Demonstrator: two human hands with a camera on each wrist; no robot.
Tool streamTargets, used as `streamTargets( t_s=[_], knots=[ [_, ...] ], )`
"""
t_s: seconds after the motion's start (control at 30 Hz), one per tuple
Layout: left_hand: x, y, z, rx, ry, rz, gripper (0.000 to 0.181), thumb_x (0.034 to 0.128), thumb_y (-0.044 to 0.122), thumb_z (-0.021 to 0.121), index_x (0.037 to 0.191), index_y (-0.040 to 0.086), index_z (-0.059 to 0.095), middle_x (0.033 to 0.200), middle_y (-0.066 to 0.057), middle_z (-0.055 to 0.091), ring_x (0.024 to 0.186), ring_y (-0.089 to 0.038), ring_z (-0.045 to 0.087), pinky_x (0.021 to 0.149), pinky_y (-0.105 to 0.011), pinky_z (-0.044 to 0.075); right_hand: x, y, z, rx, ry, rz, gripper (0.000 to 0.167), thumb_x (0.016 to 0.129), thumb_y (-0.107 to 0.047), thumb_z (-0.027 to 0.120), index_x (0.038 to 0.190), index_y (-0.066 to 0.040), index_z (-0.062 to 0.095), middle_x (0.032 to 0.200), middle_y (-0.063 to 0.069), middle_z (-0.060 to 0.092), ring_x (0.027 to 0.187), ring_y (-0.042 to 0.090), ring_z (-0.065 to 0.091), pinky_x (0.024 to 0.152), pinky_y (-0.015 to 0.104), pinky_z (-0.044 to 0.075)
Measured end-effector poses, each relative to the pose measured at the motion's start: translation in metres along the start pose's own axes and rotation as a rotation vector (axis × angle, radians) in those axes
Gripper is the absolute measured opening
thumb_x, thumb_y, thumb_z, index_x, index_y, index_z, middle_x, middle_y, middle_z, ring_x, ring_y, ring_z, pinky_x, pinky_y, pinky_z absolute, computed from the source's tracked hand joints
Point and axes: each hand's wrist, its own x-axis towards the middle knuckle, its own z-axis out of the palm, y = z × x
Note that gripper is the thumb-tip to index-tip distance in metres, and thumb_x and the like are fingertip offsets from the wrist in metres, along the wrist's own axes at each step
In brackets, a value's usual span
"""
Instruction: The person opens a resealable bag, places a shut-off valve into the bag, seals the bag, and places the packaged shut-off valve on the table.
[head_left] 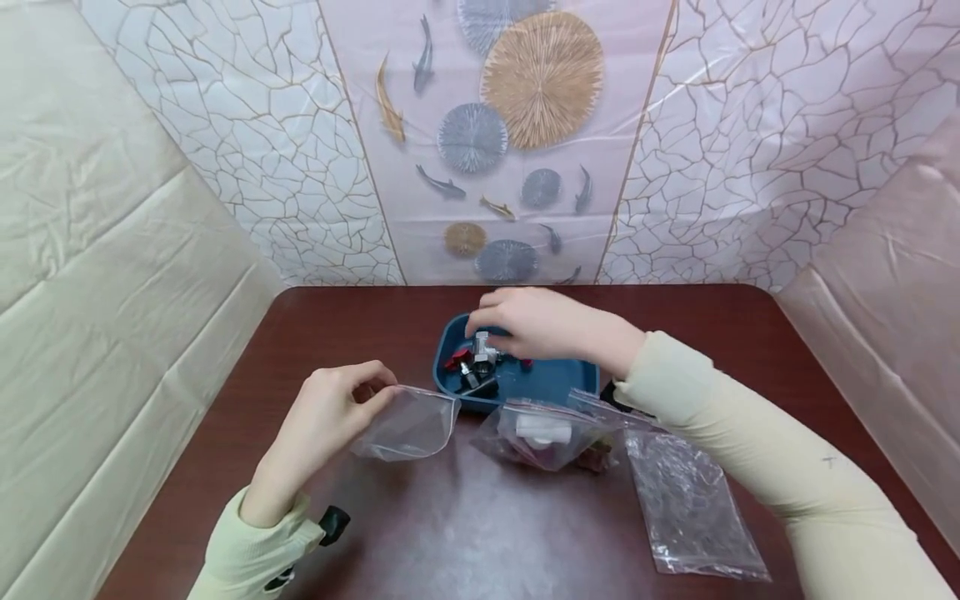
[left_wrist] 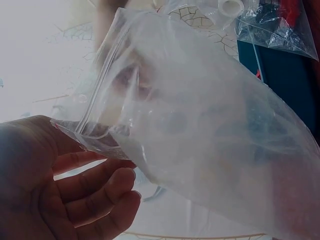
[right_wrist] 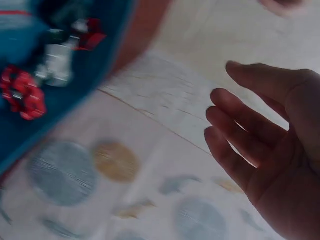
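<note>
Down at the bottom of the head view is a shiny red-brown table (head_left: 480,533), with a pale left sleeve (head_left: 258,537) at the lower left and a pale right sleeve (head_left: 810,467) at the lower right. Beside the right sleeve, a crinkly clear bag (head_left: 697,508) lies on the table. A bit farther up, left of the middle, the left hand (head_left: 318,425) pinches the top edge of a clear zip bag (head_left: 412,429) between its thumb and finger. The left wrist view shows its other fingers softly bent, and the see-through zip bag fills most of that view. Right of it, near the middle of the head view, sits a filled bag (head_left: 498,435) with a white roll (head_left: 543,429) showing through. Just behind that is a blue tray (head_left: 551,379). Inside the tray, on its left side, are a silver metal piece (head_left: 482,348), a red piece (head_left: 457,360) and some black bits. The right hand (head_left: 540,321) is over the back of the tray, and the right wrist view shows its fingers loose and let go, a little bent. Farthest back, at the top, hangs a wall cloth (head_left: 285,150) with fish and round shapes on it.
</note>
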Motion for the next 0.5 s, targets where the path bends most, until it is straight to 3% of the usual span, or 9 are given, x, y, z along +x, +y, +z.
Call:
streamTargets(
  t_s=[0.13,0.23,0.4,0.5],
  knots=[
    [0.0,0.001,0.002,-0.008,-0.002,0.014,0.01,0.0871,0.016,0.08,0.085,0.023,0.073,0.073,0.018,0.063,0.061,-0.003,0.052,0.059,-0.026,0.045,0.015,0.013,0.032,0.024,-0.198,0.046,0.034,0.097,-0.018,0.069,0.131,-0.016,0.066,0.124,0.006,0.065,0.114,0.024,0.062,0.095,0.04,0.051],
    [0.0,0.003,0.004,-0.025,-0.011,0.023,0.011,0.0871,0.018,0.08,0.084,0.024,0.072,0.073,0.019,0.063,0.061,-0.001,0.052,0.059,-0.025,0.046,0.024,0.02,0.053,0.048,-0.299,0.088,0.039,0.098,-0.017,0.068,0.136,-0.015,0.063,0.125,0.008,0.064,0.108,0.023,0.063,0.091,0.039,0.052],
    [0.0,0.006,0.005,-0.046,-0.019,0.025,0.012,0.0867,0.019,0.081,0.084,0.026,0.071,0.071,0.02,0.061,0.058,0.0,0.052,0.057,-0.024,0.045,0.039,0.026,0.077,0.037,-0.408,0.119,0.041,0.097,-0.016,0.069,0.138,-0.017,0.062,0.124,0.009,0.065,0.11,0.024,0.061,0.089,0.037,0.051],
    [0.0,0.006,0.007,-0.05,-0.016,0.026,0.011,0.0867,0.02,0.081,0.084,0.026,0.072,0.071,0.021,0.06,0.057,0.0,0.051,0.056,-0.024,0.045,0.046,0.027,0.087,0.035,-0.457,0.127,0.041,0.097,-0.015,0.069,0.137,-0.02,0.062,0.119,0.006,0.068,0.107,0.024,0.061,0.08,0.034,0.05]
  ],
)
